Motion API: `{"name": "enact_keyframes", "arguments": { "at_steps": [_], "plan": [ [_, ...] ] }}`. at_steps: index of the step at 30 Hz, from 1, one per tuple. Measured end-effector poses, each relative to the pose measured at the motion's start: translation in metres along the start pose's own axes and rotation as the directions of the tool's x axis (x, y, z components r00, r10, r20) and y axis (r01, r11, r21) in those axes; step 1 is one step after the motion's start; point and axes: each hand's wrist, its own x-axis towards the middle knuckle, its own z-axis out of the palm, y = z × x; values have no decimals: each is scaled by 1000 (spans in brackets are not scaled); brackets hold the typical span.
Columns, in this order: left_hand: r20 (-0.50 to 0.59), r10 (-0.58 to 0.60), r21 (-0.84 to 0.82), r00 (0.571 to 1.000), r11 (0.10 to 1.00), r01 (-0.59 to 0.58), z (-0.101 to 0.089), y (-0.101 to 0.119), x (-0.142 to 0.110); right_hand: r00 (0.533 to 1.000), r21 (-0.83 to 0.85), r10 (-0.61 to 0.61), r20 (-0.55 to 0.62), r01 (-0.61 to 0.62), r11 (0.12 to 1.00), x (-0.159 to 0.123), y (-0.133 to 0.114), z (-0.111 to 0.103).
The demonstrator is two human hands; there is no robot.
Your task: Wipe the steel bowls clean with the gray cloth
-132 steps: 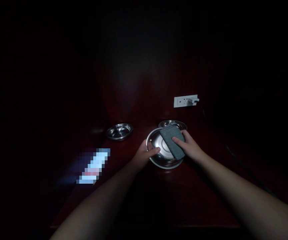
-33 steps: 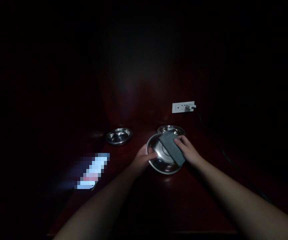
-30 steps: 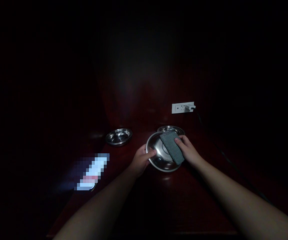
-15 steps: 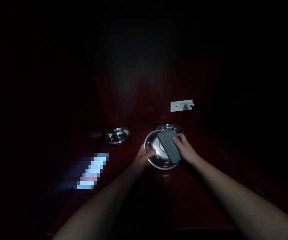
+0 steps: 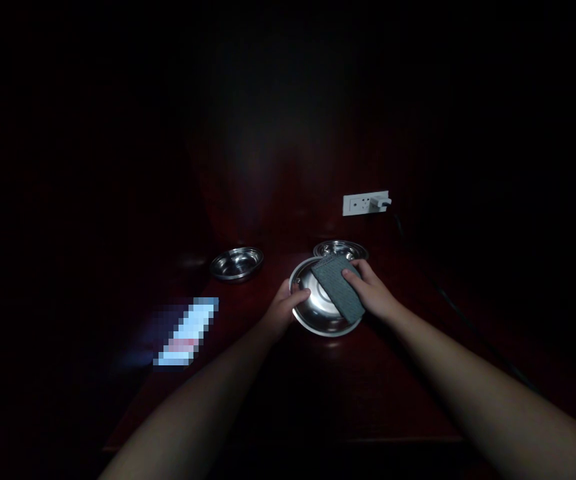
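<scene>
A left hand (image 5: 282,312) and right hand (image 5: 372,293) hold a metal bowl (image 5: 313,311) and a cloth (image 5: 339,287).
Left fingers grasp the bowl's rim, thumb over its face; right fingers clasp the cloth (or sponge, I cannot tell which) across its right side. A pixelated bright patch (image 5: 188,333) lies left of the left fingers, a shiny dish (image 5: 237,265) beyond them. Past the right fingers: another dish (image 5: 341,245), partly hidden, then a wall socket (image 5: 353,205).
</scene>
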Motion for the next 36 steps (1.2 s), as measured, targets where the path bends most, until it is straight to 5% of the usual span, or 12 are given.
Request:
{"name": "enact_keyframes", "arguments": {
  "at_steps": [13, 21, 36],
  "plan": [
    [-43, 57, -209, 997, 976, -65, 0, -1, 4, 987, 24, 38, -153, -35, 999, 2, 3, 1],
    [112, 5, 39, 994, 999, -9, -2, -7, -6, 987, 61, 37, -157, -28, 998, 2, 5, 1],
    [49, 69, -22, 996, 997, -68, -3, -4, 1, 994, 8, 2, -110, -1, 1000, -2, -2, 2]
  ]
}}
